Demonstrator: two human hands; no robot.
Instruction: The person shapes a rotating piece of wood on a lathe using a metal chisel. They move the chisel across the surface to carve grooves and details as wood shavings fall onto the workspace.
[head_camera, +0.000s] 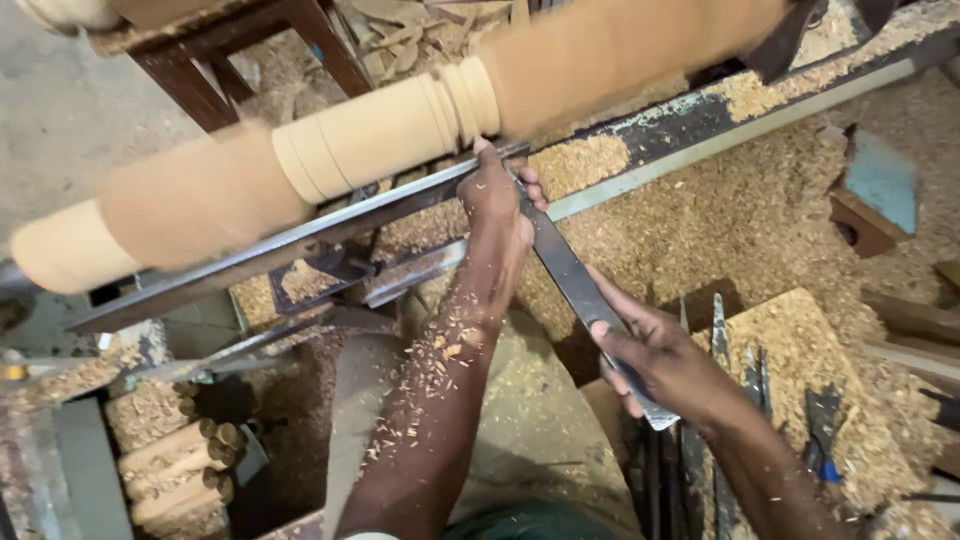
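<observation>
Sawdust-flecked, the left hand (497, 205) pins a flat steel chisel (570, 285) against the tool rest (300, 240), fingers clamped over its tip beneath the spinning wooden spindle (380, 130); right hand (655, 360) fingers grip its lower end.

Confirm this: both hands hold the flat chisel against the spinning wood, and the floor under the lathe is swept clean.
Not quite. Both hands, left and right, do hold the chisel against the spinning wood, but nothing is swept clean: the head view shows thick sawdust heaped around and under the lathe.
</observation>
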